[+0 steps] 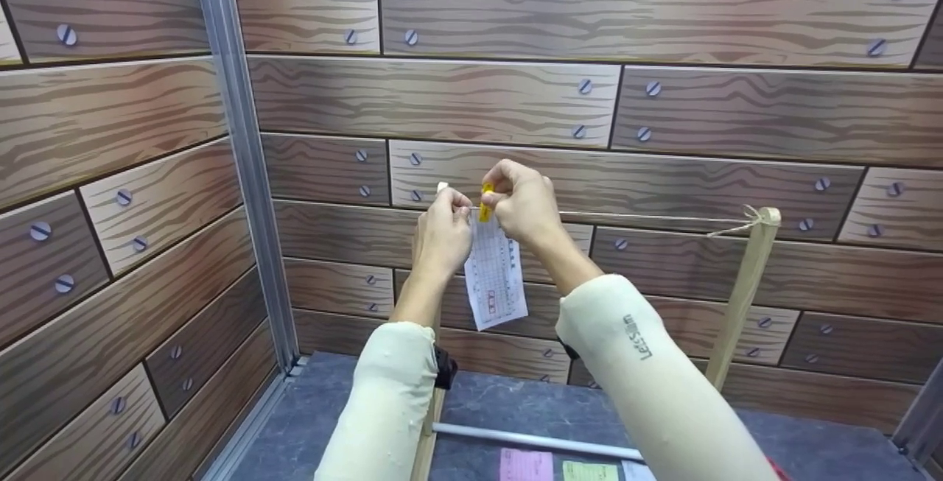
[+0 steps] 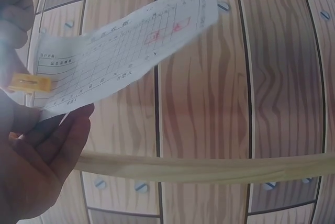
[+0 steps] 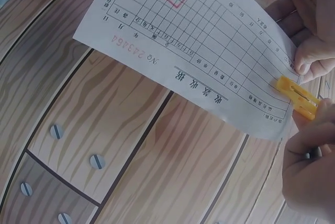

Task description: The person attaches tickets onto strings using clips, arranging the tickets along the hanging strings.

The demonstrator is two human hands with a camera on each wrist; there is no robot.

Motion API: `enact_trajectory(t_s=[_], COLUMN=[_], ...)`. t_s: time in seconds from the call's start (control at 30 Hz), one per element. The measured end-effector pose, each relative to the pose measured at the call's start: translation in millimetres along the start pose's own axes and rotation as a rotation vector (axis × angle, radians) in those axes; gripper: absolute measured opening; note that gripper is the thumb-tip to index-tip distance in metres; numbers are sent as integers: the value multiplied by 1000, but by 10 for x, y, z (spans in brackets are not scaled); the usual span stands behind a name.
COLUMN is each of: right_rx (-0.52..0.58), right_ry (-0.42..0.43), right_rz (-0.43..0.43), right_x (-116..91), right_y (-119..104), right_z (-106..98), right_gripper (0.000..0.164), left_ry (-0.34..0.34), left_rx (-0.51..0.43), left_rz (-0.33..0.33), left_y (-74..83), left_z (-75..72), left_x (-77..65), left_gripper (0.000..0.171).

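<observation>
A printed white receipt slip point(image 1: 495, 278) with red stamp marks hangs down from a thin string point(image 1: 648, 218). At its upper left corner, my left hand point(image 1: 446, 234) pinches the paper between thumb and fingers. My right hand point(image 1: 527, 201) pinches a yellow clothespin point(image 1: 486, 205) at the slip's top edge. In the right wrist view the clothespin point(image 3: 297, 96) overlaps the edge of the receipt slip point(image 3: 199, 51), close to the left hand's fingertips. The left wrist view also has the clothespin point(image 2: 30, 82) over the paper's edge.
The string is tied to a wooden post point(image 1: 744, 297) on the right; another post point(image 1: 425, 429) stands behind my left arm. Below, a pale rod point(image 1: 530, 437) crosses the grey tabletop point(image 1: 508, 392), near pink point(image 1: 526, 464) and green paper slips point(image 1: 589, 471). Wood-patterned walls enclose the back and left.
</observation>
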State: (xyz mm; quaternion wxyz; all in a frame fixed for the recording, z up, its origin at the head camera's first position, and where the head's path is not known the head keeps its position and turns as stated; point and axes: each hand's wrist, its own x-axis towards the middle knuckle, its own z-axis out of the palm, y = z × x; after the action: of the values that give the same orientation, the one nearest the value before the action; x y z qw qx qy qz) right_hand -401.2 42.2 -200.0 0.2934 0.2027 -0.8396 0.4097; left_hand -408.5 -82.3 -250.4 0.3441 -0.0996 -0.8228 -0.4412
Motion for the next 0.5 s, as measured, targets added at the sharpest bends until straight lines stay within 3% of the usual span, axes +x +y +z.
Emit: enact_trajectory(t_s=[0.27,0.5], right_rx=[96,122], right_ry=[-105,-185], right_rz=[109,128], right_x=[-32,-52], right_y=[7,6], right_z=[-23,-57], right_gripper=[20,37], left_ry=[-36,-39], left_rx=[41,54], left_rz=[-30,-15], left_y=[21,1], left_z=[-11,-13], left_x=[-1,-10], left_gripper=[5,6])
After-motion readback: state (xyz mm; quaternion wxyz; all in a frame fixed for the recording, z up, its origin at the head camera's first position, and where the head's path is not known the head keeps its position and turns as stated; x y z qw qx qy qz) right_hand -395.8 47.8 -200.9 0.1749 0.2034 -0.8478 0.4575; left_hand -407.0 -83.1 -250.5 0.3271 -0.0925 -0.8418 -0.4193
